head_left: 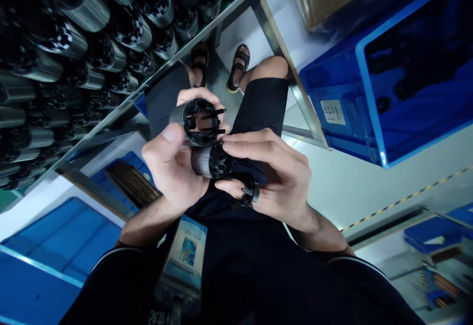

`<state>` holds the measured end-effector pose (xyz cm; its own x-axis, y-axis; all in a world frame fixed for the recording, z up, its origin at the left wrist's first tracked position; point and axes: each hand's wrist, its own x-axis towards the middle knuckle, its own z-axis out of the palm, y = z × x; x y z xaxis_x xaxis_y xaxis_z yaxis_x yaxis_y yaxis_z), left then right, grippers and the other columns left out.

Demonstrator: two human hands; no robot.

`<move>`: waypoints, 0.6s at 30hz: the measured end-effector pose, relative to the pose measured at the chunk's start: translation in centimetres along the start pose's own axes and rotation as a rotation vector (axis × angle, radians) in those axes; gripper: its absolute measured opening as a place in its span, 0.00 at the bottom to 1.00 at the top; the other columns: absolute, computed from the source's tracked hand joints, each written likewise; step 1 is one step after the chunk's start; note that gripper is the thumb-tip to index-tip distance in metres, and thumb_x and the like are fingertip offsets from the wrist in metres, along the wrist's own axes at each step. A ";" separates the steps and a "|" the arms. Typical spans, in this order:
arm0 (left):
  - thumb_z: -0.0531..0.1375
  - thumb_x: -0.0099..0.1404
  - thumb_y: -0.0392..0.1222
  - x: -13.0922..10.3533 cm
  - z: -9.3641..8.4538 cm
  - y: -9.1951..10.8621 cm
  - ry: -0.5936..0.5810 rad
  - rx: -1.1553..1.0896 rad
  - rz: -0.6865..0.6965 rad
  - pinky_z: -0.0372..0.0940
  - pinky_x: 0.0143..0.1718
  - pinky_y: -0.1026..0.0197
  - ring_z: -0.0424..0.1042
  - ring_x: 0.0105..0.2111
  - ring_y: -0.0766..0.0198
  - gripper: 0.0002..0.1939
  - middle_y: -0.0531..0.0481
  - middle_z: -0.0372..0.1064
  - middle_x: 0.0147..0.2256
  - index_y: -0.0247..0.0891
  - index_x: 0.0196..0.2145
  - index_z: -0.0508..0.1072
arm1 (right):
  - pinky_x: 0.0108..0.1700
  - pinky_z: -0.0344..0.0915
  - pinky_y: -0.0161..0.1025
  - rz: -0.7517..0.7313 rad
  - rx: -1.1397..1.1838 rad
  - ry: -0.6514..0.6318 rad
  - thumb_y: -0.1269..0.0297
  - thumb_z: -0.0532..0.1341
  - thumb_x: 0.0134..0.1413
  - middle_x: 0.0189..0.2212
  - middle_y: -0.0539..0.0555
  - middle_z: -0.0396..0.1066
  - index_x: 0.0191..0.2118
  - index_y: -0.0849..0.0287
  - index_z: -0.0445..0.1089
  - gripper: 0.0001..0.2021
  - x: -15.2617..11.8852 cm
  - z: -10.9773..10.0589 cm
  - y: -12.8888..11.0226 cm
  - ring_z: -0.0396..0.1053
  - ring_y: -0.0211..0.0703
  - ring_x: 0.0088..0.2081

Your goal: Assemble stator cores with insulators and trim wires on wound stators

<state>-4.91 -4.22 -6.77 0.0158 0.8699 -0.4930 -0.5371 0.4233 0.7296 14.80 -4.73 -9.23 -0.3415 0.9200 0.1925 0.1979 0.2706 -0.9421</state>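
- We had two cylinders at the centre, low over the lap: the upper cylinder [202,124] showed us its open, pronged end, and the lower cylinder [201,162] lay just beneath it, its black end facing right.
- The left hand [172,167] had both! Its thumb lay along the near side, its fingers curled round the far side, a closed grip on the pair.
- And the right hand [283,175]? We saw its fingers narrowed, long and bent, tips at the black end of the lower cylinder, while a black ring [252,193] sat by its thumb, gripped low in the hand.
- Whether that ring circled the thumb or merely rested against it, we couldn't tell.
- The step in hand, as we judged it, was close finger work at the cylinders' black ends, with the ring kept ready.
- The next move, we reckoned, called for a steady left grip and light right fingertips, minding those thin prongs.
- Beyond the hands, we had rows of similar cylinders [136,32] massed behind the bench edge [148,85], upper left.
- Over on the right, we spotted a blue crate [371,98] holding dark parts [410,79], too dim to make out.
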 end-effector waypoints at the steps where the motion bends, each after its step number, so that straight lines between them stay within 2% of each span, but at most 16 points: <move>1: 0.72 0.75 0.69 -0.1 -0.2 0.2 -0.016 -0.006 -0.008 0.82 0.50 0.48 0.79 0.47 0.50 0.25 0.44 0.77 0.52 0.49 0.55 0.82 | 0.56 0.91 0.56 -0.004 -0.025 0.003 0.54 0.84 0.70 0.57 0.57 0.91 0.64 0.45 0.89 0.21 -0.1 0.0 0.0 0.92 0.62 0.55; 6: 0.75 0.74 0.73 -0.5 -0.4 0.6 -0.045 0.019 -0.020 0.81 0.54 0.46 0.79 0.50 0.47 0.30 0.43 0.78 0.52 0.46 0.56 0.80 | 0.54 0.93 0.53 0.001 -0.126 0.052 0.47 0.83 0.69 0.62 0.59 0.88 0.67 0.44 0.89 0.25 -0.7 0.0 -0.1 0.91 0.60 0.54; 9: 0.74 0.74 0.73 -0.7 -0.2 0.8 -0.023 0.011 -0.043 0.81 0.54 0.44 0.78 0.51 0.45 0.30 0.42 0.77 0.52 0.47 0.56 0.80 | 0.53 0.93 0.53 -0.025 -0.100 0.042 0.51 0.82 0.71 0.57 0.58 0.90 0.69 0.45 0.89 0.25 -0.8 0.1 -0.2 0.91 0.59 0.51; 13: 0.74 0.73 0.74 -0.7 -0.2 0.6 -0.044 0.027 -0.042 0.82 0.51 0.44 0.79 0.51 0.43 0.29 0.41 0.75 0.51 0.49 0.55 0.81 | 0.49 0.93 0.52 -0.034 -0.102 0.088 0.53 0.82 0.70 0.53 0.58 0.90 0.67 0.45 0.90 0.23 -0.8 0.2 -0.2 0.91 0.58 0.49; 18: 0.72 0.74 0.76 -0.3 -0.3 0.4 -0.057 0.077 0.051 0.85 0.48 0.46 0.81 0.47 0.45 0.31 0.42 0.74 0.44 0.45 0.52 0.83 | 0.49 0.93 0.49 -0.018 -0.065 0.059 0.58 0.83 0.69 0.51 0.56 0.89 0.73 0.42 0.86 0.30 -0.9 -0.4 -0.6 0.90 0.55 0.48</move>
<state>-5.34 -4.42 -6.43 0.0397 0.9027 -0.4283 -0.4719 0.3948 0.7883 15.37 -5.57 -8.69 -0.2913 0.9293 0.2271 0.2517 0.3034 -0.9190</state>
